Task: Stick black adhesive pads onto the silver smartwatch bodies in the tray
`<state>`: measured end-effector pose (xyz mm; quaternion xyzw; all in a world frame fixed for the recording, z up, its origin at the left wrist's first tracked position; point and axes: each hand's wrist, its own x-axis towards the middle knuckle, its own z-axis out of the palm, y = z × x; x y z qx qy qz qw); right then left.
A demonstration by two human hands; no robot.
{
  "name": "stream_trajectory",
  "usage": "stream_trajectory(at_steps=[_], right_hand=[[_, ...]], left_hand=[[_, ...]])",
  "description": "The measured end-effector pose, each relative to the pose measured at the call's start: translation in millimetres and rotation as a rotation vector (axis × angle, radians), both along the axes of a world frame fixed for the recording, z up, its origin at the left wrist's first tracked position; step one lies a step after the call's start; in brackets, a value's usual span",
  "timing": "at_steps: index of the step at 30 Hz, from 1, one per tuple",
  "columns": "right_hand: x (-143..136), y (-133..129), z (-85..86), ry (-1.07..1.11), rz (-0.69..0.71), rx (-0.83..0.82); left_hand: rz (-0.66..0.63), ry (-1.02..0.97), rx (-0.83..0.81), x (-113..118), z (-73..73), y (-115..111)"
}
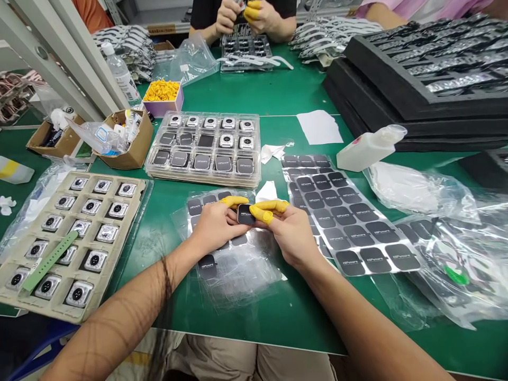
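A smartwatch body (pixel 246 214) with a dark, printed square face is held between my two hands at the table's middle. My left hand (pixel 216 225), a yellow finger cot on one finger, grips its left side. My right hand (pixel 291 230), with yellow cots on thumb and fingers, pinches its right edge. Beneath them lie clear sheets (pixel 238 270) bearing several black square film stickers (pixel 207 265). More black sticker sheets (pixel 349 217) spread to the right of my right hand. White paper scraps (pixel 268 191) lie just beyond my fingers.
At left stands a beige tray (pixel 35 219) of watch bodies with a green strap (pixel 50 262) across it. Behind my hands sits a clear tray (pixel 148 166) of watches. A white bottle (pixel 363 151) and black foam trays (pixel 381 114) stand right. A co-worker's hands (pixel 242 16) work opposite.
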<state>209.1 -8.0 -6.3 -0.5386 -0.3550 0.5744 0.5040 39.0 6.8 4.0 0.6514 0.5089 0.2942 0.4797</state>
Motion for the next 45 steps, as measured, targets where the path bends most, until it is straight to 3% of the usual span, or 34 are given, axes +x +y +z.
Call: stream_trajectory(at_steps=[19,23,27,29,32,34,37,41,45], right_hand=[[-3,-1,-2.0,-0.050,-0.001,0.021],[6,-2,-2.5,-0.398,0.003,0.165],[23,0,2.4,-0.866,-0.080,0.481],[27,1,2.9,-0.987,0.053,0.692],[27,1,-0.4,-1.155,0.412,0.895],[26,1,-3.4,-1.291,0.478,0.851],[27,2,-5.8,-1.396,0.350,0.739],[28,4,-6.9,-1.354,0.498,0.816],[28,7,-8.7,-1.364,0.277,0.753]], left_hand=[[0.014,0.057,0.068,2,0.9,-1],[0.019,0.026,0.047,2,0.2,-1],[0.050,-0.040,-0.020,0,-2.7,1],[0.059,-0.119,-0.061,-2,-5.8,2],[0.063,-0.249,-0.109,-3,-10.6,3],[0.067,-0.303,-0.144,-3,-12.4,4],[0.089,-0.344,-0.187,-3,-12.2,4],[0.101,-0.352,-0.186,-2,-9.2,4],[0.118,-0.367,-0.171,-2,-7.2,4]])
